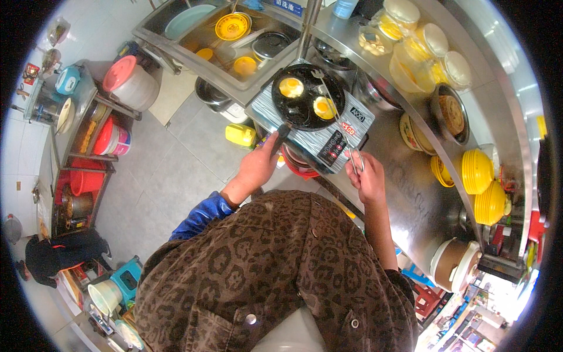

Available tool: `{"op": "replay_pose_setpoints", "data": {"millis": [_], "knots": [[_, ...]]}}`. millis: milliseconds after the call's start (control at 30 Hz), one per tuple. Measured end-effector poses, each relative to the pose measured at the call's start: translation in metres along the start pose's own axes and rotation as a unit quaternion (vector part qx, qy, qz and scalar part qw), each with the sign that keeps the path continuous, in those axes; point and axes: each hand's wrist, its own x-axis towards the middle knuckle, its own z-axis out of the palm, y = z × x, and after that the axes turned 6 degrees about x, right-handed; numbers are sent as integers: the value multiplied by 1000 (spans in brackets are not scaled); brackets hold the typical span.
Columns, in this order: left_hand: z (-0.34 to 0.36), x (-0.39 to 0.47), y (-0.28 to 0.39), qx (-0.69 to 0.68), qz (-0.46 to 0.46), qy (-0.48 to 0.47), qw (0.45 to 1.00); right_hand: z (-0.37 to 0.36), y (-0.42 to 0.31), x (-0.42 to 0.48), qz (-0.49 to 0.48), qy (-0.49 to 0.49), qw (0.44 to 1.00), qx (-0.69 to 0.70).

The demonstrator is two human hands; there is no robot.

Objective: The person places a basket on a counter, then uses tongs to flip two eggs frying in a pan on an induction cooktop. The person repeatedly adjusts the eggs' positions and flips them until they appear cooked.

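My left hand point(256, 167) grips the black handle point(279, 137) of a round frying pan with rounded hollows point(299, 113). Two eggs lie in it, one fried egg point(291, 87) at the upper left and another fried egg point(324, 108) at the right; both show yellow yolks. The pan sits on an induction cooker point(360, 115) with a wood-grain patterned top. Long metal tongs point(338, 115) are in my right hand point(367, 176), fingers through the looped handles, and their forked tip rests over the pan's upper right part.
A steel sink point(246, 88) with yellow dishes lies beyond the pan. On the right, a steel counter point(396, 185) and shelf carry stacked yellow bowls point(477, 171), covered tubs and a rice cooker point(455, 265). A yellow jug point(240, 135) and a red basin point(299, 169) are below the cooker.
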Motion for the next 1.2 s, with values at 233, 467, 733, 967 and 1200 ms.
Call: {"op": "replay_pose_setpoints", "data": {"millis": [233, 467, 733, 967, 1200], "knots": [[2, 1, -3, -25, -15, 5, 1000, -5, 4, 0, -3, -2, 1000, 7], [3, 7, -13, -192, -93, -33, 976, -5, 6, -4, -1, -3, 1000, 30], [-8, 13, -13, -437, -184, -182, 861, 1, 4, -6, 21, 3, 1000, 18], [-6, 12, -13, -455, -191, -186, 850, -2, 6, -6, 17, -2, 999, 27], [-3, 13, -16, -452, -193, -188, 850, 1, 5, -8, 30, 6, 999, 17]]}}
